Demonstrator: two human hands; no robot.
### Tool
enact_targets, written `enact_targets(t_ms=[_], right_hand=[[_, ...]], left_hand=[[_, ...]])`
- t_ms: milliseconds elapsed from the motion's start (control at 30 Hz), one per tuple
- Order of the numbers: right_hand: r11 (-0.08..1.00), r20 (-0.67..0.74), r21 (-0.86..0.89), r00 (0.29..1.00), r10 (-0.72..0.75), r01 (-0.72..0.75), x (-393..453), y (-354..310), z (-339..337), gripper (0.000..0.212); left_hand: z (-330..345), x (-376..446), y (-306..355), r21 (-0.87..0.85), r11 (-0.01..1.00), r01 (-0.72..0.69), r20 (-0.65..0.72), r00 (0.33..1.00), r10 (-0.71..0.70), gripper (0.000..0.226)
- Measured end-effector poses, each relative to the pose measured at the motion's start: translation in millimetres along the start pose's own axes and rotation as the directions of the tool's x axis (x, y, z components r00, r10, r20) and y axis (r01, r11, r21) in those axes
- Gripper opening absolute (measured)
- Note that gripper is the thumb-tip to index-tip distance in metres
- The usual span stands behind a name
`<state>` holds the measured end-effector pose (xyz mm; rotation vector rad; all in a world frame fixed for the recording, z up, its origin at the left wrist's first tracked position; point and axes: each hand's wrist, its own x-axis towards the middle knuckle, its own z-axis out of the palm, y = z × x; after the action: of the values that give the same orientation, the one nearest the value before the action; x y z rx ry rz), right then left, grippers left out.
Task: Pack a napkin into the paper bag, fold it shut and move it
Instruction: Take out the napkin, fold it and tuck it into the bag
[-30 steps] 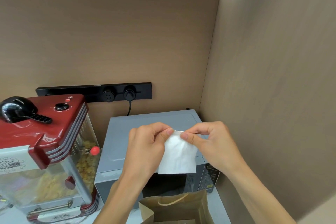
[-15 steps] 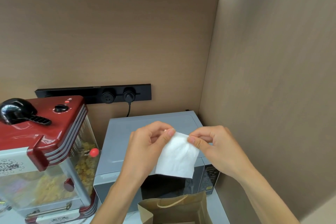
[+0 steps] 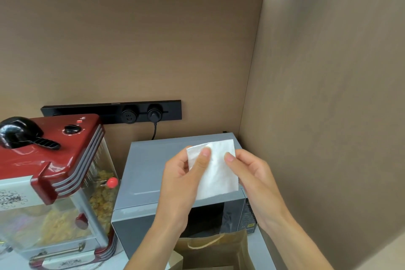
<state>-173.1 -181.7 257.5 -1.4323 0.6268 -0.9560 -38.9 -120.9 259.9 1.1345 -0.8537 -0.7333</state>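
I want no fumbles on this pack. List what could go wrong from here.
1. Both hands, left and right, pinch the napkin well above the bag; released from there, the light sheet might drift and miss the opening.
2. Nothing steadies the bag, so pushing the napkin in could tip it.
3. The napkin is spread flat; it may catch on the handle.

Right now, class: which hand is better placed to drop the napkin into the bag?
Left hand: it grips more of the napkin and sits above the paper bag.
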Motion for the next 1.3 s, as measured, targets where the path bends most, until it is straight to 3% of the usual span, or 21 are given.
enact_targets(t_ms=[100, 367, 567, 833, 933, 1000, 1067, 1133, 1267, 1300], right_hand=[[0.999, -0.093, -0.031, 0.995, -0.042, 0.039, 7, -3, 8, 0.028], [0.966, -0.262, -0.201, 0.941, -0.214, 0.164, 10, 5, 19, 0.036], [0.943, -0.255, -0.281, 0.934, -0.252, 0.178, 11, 10, 17, 0.033], [0.955, -0.28, -0.229, 0.927, -0.251, 0.189, 11, 14, 7, 0.044], [0.985, -0.19, -0.134, 0.973, -0.13, 0.105, 14, 17, -3, 0.049], [0.995, -0.063, -0.084, 0.997, 0.048, -0.054, 16, 20, -9, 0.063], [0.959, 0.043, 0.005, 0.958, 0.283, -0.283, 15, 25, -11, 0.082], [0.917, 0.072, 0.07, 0.918, 0.389, -0.394, 15, 33, -10, 0.095], [0.936, -0.006, -0.025, 0.936, 0.351, -0.351, 18, 45, -12, 0.062], [0.936, -0.02, -0.058, 0.937, 0.348, -0.348, 19, 46, -13, 0.064]], left_hand=[[9, 1, -4, 0.099, 0.994, -0.051, -0.024, 0.998, 0.054, 0.019], [11, 0, -13, 0.181, 0.974, -0.136, -0.195, 0.966, 0.171, 0.031], [9, -1, -20, 0.142, 0.987, -0.079, -0.235, 0.966, 0.111, 0.032], [19, -2, -23, 0.126, 0.989, -0.078, -0.23, 0.967, 0.106, 0.032], [20, -3, -26, 0.103, 0.993, -0.066, -0.239, 0.967, 0.089, 0.037], [21, -4, -30, 0.101, 0.993, -0.053, -0.232, 0.97, 0.076, 0.037], [23, -5, -36, 0.125, 0.991, -0.041, -0.222, 0.973, 0.069, 0.039], [25, -7, -43, 0.136, 0.99, -0.027, -0.225, 0.973, 0.058, 0.043], [26, -4, -52, 0.142, 0.99, 0.012, -0.255, 0.967, 0.025, 0.038], [26, -4, -54, 0.143, 0.99, 0.015, -0.261, 0.965, 0.023, 0.038]])
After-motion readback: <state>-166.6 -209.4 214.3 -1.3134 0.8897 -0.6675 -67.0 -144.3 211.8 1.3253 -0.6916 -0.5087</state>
